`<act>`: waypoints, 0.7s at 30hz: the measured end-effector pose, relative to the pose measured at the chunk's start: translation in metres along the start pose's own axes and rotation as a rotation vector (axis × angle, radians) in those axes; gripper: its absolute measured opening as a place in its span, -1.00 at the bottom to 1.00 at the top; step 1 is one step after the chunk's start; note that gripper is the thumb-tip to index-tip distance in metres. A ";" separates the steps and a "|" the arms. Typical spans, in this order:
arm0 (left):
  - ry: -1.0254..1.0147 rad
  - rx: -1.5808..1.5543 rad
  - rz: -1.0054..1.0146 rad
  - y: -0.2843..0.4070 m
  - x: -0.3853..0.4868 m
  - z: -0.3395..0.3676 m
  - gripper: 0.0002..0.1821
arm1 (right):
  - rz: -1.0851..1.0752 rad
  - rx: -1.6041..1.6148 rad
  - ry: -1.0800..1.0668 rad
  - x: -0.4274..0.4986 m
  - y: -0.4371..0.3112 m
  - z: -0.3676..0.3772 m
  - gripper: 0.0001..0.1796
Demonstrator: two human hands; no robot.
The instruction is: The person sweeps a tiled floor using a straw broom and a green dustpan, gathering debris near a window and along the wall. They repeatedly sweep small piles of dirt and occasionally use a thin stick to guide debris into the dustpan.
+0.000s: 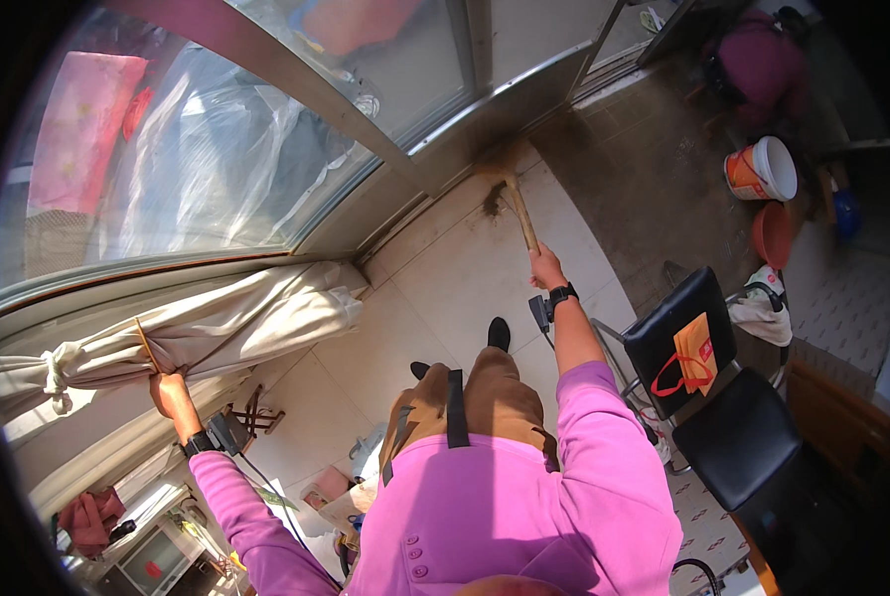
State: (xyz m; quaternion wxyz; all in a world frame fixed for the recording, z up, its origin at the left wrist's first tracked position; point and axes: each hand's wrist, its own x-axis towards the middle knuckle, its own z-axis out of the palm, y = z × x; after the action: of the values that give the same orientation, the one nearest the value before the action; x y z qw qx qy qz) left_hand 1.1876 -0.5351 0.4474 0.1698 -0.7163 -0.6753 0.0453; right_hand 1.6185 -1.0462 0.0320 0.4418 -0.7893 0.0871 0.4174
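My right hand point(545, 268) grips the wooden handle point(521, 212) of a broom or brush. Its brown bristly head point(506, 160) is blurred and reaches the floor at the foot of the glazed partition. A small dark clump point(494, 200) lies beside the head, on the pale tiles point(445, 276). At the left, my left hand point(169, 395) is closed around the end of a thin yellow-brown stick point(145, 344). That stick lies against a knotted cream curtain point(266, 305); the fingers are mostly hidden from above.
A black chair point(739, 439) with an orange bag point(694, 354) stands at right. Beyond are a white bucket point(776, 167), a reddish basin point(771, 235) and a bending person point(761, 63). The metal-framed glass point(221, 149) borders the upper left. A small folding stool point(259, 411) sits below the curtain.
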 end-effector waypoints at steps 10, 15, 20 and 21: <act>0.049 -0.101 -0.051 -0.002 0.003 0.007 -0.37 | 0.151 0.284 -0.090 -0.057 0.019 0.007 -0.71; 0.074 -0.065 -0.031 -0.002 0.002 0.007 -0.42 | 0.076 0.324 -0.005 -0.064 0.029 0.006 -0.69; 0.049 -0.048 -0.047 0.002 0.000 0.002 -0.41 | 0.185 0.419 -0.042 -0.029 0.016 0.001 -0.70; 0.041 -0.048 -0.054 0.003 -0.001 0.000 -0.41 | 0.207 0.382 -0.084 -0.032 0.016 0.003 -0.71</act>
State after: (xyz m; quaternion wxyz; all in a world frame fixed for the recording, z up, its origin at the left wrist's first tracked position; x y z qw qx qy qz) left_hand 1.1906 -0.5357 0.4459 0.1676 -0.7025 -0.6916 0.0100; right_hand 1.5882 -1.0611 0.0452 0.5413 -0.6600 0.2270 0.4688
